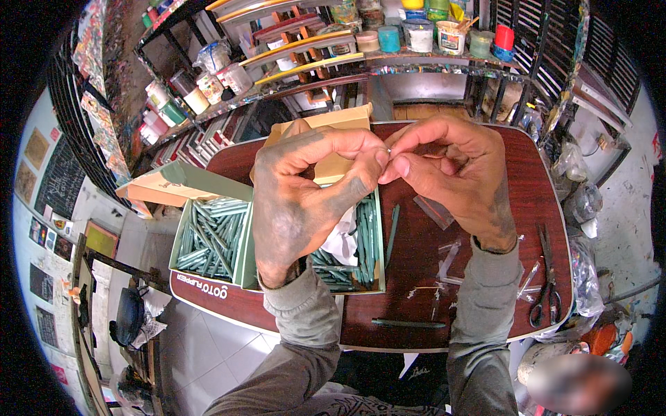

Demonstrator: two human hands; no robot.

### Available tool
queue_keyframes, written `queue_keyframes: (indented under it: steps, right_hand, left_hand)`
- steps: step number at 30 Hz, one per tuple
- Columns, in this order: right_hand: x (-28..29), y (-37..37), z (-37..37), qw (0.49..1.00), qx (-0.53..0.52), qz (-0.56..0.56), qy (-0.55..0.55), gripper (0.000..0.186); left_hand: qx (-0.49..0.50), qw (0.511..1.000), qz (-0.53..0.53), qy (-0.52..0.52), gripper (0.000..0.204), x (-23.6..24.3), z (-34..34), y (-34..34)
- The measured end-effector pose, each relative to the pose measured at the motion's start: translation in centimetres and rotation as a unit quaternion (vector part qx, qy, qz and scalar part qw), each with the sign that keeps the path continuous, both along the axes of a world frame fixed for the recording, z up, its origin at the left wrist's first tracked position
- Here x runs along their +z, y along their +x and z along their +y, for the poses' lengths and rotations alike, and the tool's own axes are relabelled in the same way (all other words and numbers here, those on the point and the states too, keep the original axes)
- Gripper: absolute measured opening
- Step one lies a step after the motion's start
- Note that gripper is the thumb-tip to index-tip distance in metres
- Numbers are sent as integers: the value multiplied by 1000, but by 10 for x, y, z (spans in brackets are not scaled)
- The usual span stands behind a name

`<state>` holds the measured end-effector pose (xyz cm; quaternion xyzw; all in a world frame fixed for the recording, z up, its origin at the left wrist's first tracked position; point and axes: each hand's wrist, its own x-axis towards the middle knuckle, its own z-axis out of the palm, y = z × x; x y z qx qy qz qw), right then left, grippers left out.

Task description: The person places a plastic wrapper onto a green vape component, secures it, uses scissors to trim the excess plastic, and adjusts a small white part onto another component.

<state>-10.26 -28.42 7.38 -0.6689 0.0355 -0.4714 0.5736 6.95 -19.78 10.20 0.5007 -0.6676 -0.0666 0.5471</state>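
My left hand (316, 194) and my right hand (451, 177) meet over the table, thumbs and forefingers pinched around something small (388, 151), too small to make out. Behind and below my left hand is an open box (378, 249) of green pen-like sticks with crumpled white paper (341, 236). Another open green box (208, 243) of similar sticks stands to the left, its lid raised. A loose green stick (392, 239) lies beside the middle box, and another (409, 324) near the front edge. A clear plastic piece (435, 213) lies under my right hand.
The dark red table (485, 312) holds scissors (548, 291) and clear scraps at the right. Paint-stained shelves with jars and tubs (417, 35) stand behind it. Plastic bags (590, 277) are beside the right edge, dark frames and a black object (130, 319) at the left.
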Motion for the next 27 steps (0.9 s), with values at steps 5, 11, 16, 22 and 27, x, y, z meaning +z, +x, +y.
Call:
queue_keyframes:
  steps: [5,11,16,22,27]
  right_hand:
    - [-1,0,3,998,-54,-9,-13,12]
    - [2,4,9,997,-71,-5,-1,14]
    - [4,-5,7,1000,-10,4,18,20]
    - [7,-6,12,999,-29,17,-5,24]
    - [10,7,23,994,-66,-89,-9,23]
  left_hand:
    - [-5,997,-71,-10,13,-1,-1,1]
    - [-30,995,-90,3,16,8,6,-2]
    - [-83,991,-103,7,18,13,6,0]
    - [-142,990,-16,1,11,7,3,7]
    - [-92,988,121,-13,13,0,6,1]
